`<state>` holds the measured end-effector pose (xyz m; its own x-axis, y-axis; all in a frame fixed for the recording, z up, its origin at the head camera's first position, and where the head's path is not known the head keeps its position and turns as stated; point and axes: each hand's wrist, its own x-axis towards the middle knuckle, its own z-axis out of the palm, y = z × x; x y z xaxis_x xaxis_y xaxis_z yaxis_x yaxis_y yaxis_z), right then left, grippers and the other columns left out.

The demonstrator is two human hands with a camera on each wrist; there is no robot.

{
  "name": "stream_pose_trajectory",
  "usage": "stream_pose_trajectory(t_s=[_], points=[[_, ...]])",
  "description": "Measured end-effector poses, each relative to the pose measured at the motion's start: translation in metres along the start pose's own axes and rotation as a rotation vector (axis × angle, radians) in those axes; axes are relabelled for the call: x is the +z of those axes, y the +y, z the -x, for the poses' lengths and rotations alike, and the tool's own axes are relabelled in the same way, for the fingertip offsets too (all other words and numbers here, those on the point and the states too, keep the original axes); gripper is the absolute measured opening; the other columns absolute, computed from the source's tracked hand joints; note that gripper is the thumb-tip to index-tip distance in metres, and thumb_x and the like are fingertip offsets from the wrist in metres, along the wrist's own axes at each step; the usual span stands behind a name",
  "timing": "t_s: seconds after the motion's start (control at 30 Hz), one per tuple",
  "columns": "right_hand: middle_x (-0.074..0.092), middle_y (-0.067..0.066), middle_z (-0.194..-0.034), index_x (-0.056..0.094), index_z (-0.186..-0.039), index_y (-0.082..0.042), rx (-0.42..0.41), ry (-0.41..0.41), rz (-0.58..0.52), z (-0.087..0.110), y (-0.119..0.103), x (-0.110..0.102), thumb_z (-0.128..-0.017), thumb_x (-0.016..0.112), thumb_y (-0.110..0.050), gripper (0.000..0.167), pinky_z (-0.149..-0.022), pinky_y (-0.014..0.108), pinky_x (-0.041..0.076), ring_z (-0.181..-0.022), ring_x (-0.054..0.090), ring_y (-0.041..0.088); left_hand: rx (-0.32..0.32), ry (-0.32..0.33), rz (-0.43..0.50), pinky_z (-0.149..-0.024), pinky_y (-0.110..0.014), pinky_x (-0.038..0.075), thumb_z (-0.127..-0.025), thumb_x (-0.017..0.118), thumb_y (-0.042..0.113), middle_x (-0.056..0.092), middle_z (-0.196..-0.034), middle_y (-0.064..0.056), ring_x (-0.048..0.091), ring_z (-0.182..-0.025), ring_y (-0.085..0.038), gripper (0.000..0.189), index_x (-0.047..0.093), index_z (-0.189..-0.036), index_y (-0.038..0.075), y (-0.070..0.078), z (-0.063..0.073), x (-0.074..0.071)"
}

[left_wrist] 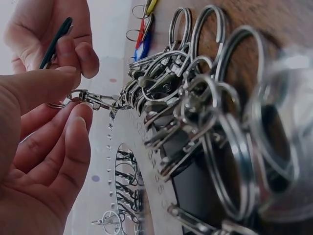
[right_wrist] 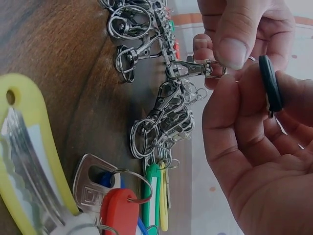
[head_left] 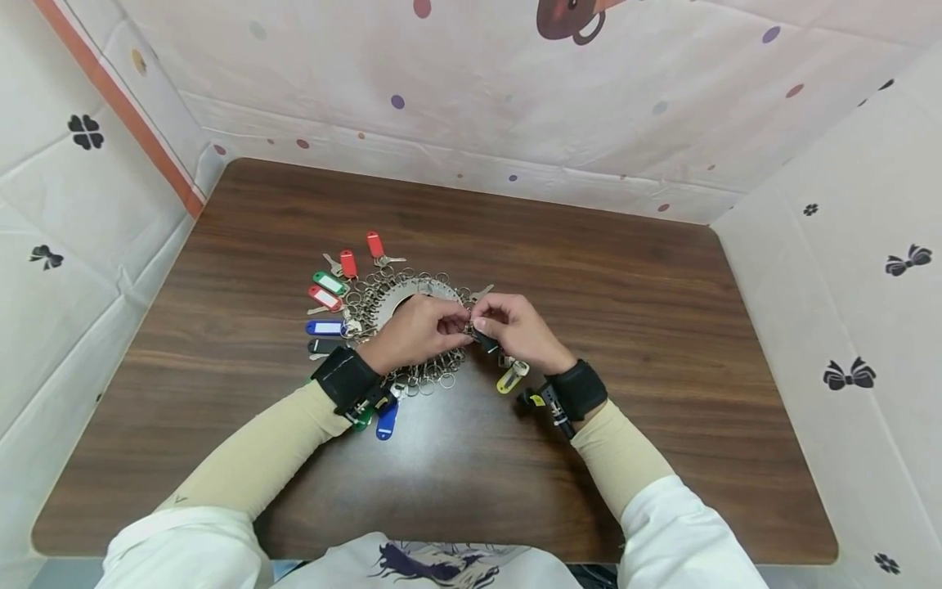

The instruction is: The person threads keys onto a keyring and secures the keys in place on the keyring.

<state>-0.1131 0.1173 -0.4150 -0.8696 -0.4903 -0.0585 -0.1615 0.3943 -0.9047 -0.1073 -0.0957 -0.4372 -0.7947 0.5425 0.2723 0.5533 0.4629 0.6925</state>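
Observation:
My left hand (head_left: 423, 331) pinches the split ring of a small metal swivel clasp (left_wrist: 93, 99) between thumb and fingers. That clasp hooks onto the edge of a round metal key-ring plate (head_left: 383, 304), which carries many such clasps and rings. A black key tag (right_wrist: 270, 83) is pinched in my right hand (head_left: 518, 331), close beside the clasp's ring. Both hands meet at the plate's right side, fingertips nearly touching. Whether the tag's own ring is threaded on the clasp's ring is hidden by fingers.
Red tags (head_left: 375, 244), a green tag (head_left: 330, 283), a blue tag (head_left: 325, 328) and a black tag (head_left: 324, 346) with keys fan out left of the plate. Another blue tag (head_left: 386, 420) lies in front, a yellow tag (head_left: 512, 377) at right. Everything lies on a brown wooden table (head_left: 662, 327).

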Motion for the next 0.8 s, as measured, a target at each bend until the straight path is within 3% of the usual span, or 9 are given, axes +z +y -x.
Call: stream_pose_trajectory(t_s=[0.3,0.5,0.67,0.8], points=[[0.069,0.010,-0.095,0.072,-0.094,-0.003,-0.006,-0.005,0.012,0.0001,0.0003,0.0005,-0.098,0.065,-0.001,0.007,-0.072,0.023,0.048,-0.080,0.060,0.014,0.038,0.012,-0.145,-0.086,-0.041,0.059,-0.089,0.083,0.029,0.082,-0.101,-0.005,0.076,-0.091,-0.020,0.026,0.081,-0.106,0.009,-0.0018,-0.0007,-0.0006],[0.068,0.009,-0.093,0.071,-0.094,-0.002,0.000,-0.005,0.003,0.0001,-0.0005,0.0008,-0.098,0.065,-0.001,0.008,-0.070,0.023,0.047,-0.078,0.059,0.014,0.009,0.004,-0.145,-0.083,-0.039,0.058,-0.089,0.084,0.029,0.081,-0.098,-0.004,0.073,-0.086,-0.018,0.027,0.080,-0.107,0.009,0.0001,-0.0014,-0.0001],[0.067,0.008,-0.093,0.071,-0.095,0.000,0.014,0.006,-0.009,0.0003,-0.0012,0.0014,-0.098,0.064,-0.001,0.007,-0.070,0.022,0.048,-0.078,0.059,0.014,-0.023,0.038,-0.162,-0.080,-0.037,0.059,-0.086,0.085,0.026,0.081,-0.105,-0.005,0.073,-0.088,-0.019,0.030,0.077,-0.110,0.010,0.0039,-0.0002,0.0018],[0.068,0.011,-0.095,0.071,-0.097,0.001,0.032,0.011,-0.015,0.0007,-0.0021,0.0021,-0.099,0.064,-0.002,0.008,-0.069,0.022,0.048,-0.078,0.059,0.014,-0.052,0.076,-0.203,-0.071,-0.035,0.058,-0.086,0.085,0.025,0.080,-0.097,-0.004,0.072,-0.081,-0.019,0.028,0.078,-0.108,0.011,0.0075,0.0021,0.0066]])
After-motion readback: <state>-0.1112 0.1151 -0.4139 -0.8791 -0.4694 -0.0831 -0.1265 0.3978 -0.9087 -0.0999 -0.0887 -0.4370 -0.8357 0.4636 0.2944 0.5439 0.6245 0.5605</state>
